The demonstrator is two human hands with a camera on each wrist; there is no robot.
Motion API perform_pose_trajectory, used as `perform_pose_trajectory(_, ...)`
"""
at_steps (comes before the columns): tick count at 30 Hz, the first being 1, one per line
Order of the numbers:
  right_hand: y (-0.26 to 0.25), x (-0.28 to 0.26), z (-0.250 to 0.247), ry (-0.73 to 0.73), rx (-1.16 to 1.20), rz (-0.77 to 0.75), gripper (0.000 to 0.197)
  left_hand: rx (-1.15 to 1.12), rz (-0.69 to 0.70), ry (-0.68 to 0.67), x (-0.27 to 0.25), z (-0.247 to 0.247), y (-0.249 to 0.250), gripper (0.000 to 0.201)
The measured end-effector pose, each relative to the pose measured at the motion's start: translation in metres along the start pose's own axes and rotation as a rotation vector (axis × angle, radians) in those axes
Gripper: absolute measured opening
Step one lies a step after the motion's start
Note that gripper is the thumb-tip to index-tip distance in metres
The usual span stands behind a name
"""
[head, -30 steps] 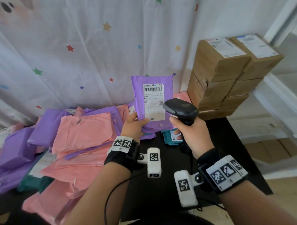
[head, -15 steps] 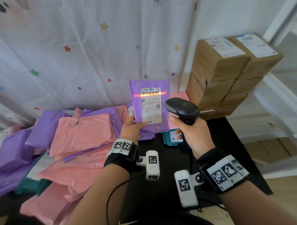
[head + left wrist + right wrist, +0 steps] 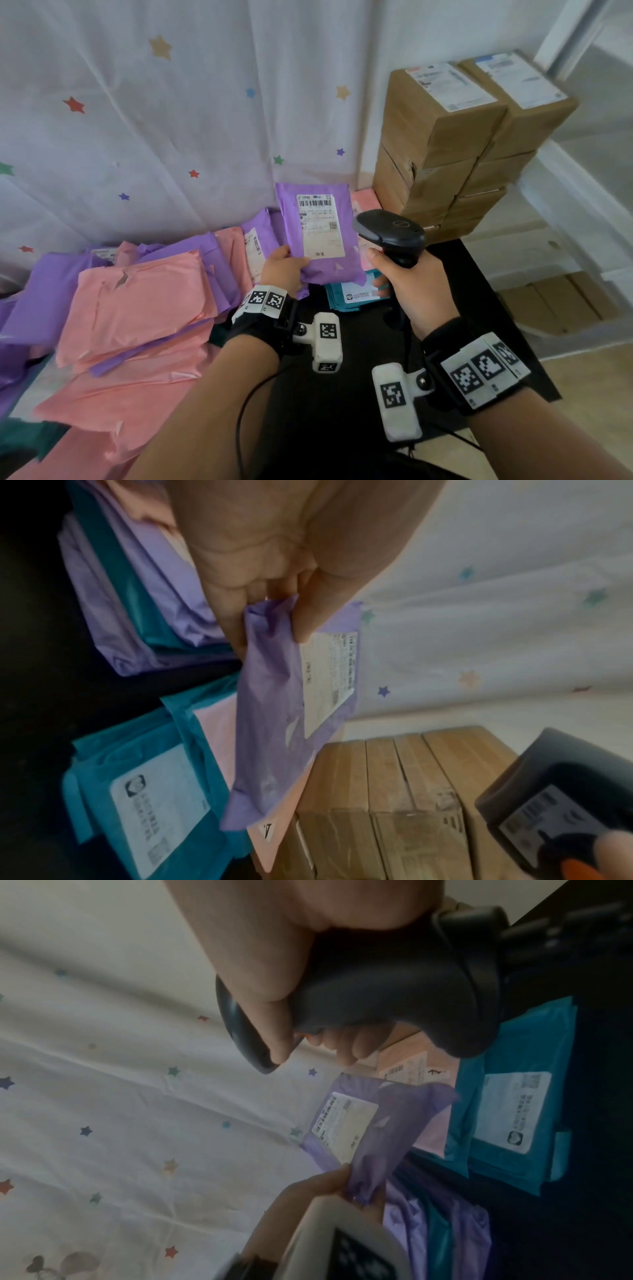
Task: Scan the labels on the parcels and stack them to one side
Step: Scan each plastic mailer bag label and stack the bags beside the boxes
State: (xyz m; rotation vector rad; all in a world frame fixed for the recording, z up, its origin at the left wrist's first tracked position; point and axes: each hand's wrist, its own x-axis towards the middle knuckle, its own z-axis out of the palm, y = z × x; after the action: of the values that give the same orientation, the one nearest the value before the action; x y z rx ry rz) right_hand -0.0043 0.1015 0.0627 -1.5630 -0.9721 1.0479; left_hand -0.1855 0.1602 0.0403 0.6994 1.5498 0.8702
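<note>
Head view: left hand pinching purple parcel by one bottom corner, right hand wrapped round scanner; slip from thin pinch likely.

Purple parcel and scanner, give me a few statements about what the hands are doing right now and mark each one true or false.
1. The left hand holds the purple parcel upright by its lower corner. True.
2. The parcel's label faces away from the person. False: it faces the head camera, barcode at the top.
3. The right hand grips a black scanner. True.
4. The cardboard boxes are stacked on the person's left. False: they stand on the right.
5. A teal parcel lies on the table below the purple one. True.
</note>
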Motion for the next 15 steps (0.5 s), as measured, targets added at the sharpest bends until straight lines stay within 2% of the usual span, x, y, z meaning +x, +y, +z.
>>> perform_pose_trajectory(3,0.007,0.011,-0.013,0.028,0.004,0.034,0.023,0.005,0.042,-0.012,0.017,0.028,0.007,0.018)
perform_pose_trajectory(7,0.014,0.026,-0.029,0.063,-0.015,0.054,0.021,0.043,0.048,0.040,0.040,0.066,0.014,0.028)
perform_pose_trajectory(11,0.018,0.037,-0.038,0.091,0.012,0.087,0.024,0.308,0.110,0.076,0.053,0.089,0.015,0.034)
perform_pose_trajectory(15,0.020,0.044,-0.040,0.085,0.026,0.094,0.027,0.586,0.167,0.084,0.061,0.088,0.010,0.030)
